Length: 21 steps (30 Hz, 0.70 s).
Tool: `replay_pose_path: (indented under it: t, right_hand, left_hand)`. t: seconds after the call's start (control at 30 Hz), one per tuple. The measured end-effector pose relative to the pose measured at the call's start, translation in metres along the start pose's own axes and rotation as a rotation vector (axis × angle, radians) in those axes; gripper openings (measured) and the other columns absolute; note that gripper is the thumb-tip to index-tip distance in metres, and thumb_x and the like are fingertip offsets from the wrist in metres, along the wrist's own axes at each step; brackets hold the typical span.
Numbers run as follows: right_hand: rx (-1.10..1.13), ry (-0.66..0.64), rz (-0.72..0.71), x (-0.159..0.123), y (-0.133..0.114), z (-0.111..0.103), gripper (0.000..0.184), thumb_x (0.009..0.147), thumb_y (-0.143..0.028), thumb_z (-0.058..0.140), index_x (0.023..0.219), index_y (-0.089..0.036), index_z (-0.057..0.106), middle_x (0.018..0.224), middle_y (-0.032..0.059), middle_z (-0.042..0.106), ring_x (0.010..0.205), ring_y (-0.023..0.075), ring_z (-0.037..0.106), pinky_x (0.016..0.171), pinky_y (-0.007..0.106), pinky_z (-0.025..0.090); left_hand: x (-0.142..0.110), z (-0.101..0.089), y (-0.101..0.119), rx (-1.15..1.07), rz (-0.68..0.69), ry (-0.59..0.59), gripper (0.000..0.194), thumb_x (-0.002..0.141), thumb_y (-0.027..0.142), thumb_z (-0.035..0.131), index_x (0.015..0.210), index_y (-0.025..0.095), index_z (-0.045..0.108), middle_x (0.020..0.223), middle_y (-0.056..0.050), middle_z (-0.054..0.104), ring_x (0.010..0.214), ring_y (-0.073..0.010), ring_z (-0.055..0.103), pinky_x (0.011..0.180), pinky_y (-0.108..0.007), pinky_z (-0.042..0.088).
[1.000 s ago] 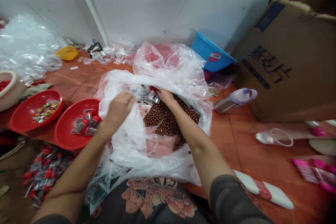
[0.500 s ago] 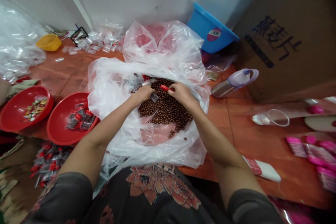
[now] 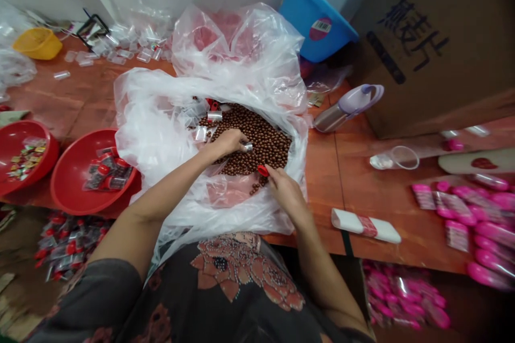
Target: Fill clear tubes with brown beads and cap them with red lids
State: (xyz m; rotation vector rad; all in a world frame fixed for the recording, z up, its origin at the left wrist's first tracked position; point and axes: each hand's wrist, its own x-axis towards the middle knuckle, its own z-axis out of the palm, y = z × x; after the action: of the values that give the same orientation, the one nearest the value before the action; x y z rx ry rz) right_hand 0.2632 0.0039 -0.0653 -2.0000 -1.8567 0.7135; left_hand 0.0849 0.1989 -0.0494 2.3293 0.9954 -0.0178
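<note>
My left hand (image 3: pixel 230 142) is closed on a small clear plastic container (image 3: pixel 248 147), held over a heap of shiny brown balls (image 3: pixel 261 136). Between the fingertips of my right hand (image 3: pixel 285 188) is a red cap (image 3: pixel 263 170), near the heap's front edge. Cap and container are apart. The balls lie in a spread-open translucent plastic bag (image 3: pixel 148 102). At the heap's back left are more clear containers (image 3: pixel 214 116) and some red caps (image 3: pixel 213 103). Whether the held container has anything in it cannot be made out.
To the left stand a red bowl (image 3: pixel 66 185) with filled, capped containers and another red bowl (image 3: pixel 50 158) with wrapped pieces. A blue tub (image 3: pixel 300 16), a bottle (image 3: pixel 341 110) and a large carton (image 3: pixel 454 86) stand behind and right. Pink-capped packages (image 3: pixel 458 209) lie far right.
My right hand has come back towards my body with the red cap. The left hand has shifted right over the balls with the container. The whole view has shifted too.
</note>
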Motion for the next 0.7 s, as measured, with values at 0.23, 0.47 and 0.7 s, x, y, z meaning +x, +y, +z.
replay_pose_path:
  t: [0.23,0.47,0.7]
  right_hand:
    - [0.111,0.120,-0.002,-0.004,-0.011,0.010,0.044,0.098,-0.031,0.043,0.139,-0.020,0.053,0.120,0.0144,0.067,0.107,0.0275,0.064,0.094,0.042,0.051]
    - [0.790,0.271,0.153,-0.004,-0.001,0.011,0.050,0.095,-0.044,0.050,0.142,-0.025,0.045,0.112,0.0081,0.073,0.105,0.0218,0.067,0.096,0.041,0.051]
    - [1.141,0.268,0.188,0.007,0.001,0.003,0.043,0.089,-0.045,0.061,0.127,-0.025,0.057,0.102,0.0035,0.074,0.086,0.0143,0.067,0.085,0.032,0.054]
  left_hand:
    - [0.028,0.025,0.035,-0.136,-0.017,0.037,0.031,0.073,0.024,0.075,0.103,0.015,0.078,0.098,-0.007,0.075,0.092,-0.0206,0.065,0.085,-0.027,0.045]
    - [0.035,0.044,0.034,-0.407,-0.072,0.114,0.030,0.066,0.019,0.079,0.095,0.015,0.075,0.092,-0.003,0.072,0.090,-0.0197,0.064,0.086,-0.030,0.047]
    - [0.013,0.041,0.036,-0.826,-0.110,0.140,0.026,0.063,0.010,0.076,0.085,0.013,0.063,0.078,0.000,0.065,0.075,-0.0131,0.060,0.077,-0.028,0.048]
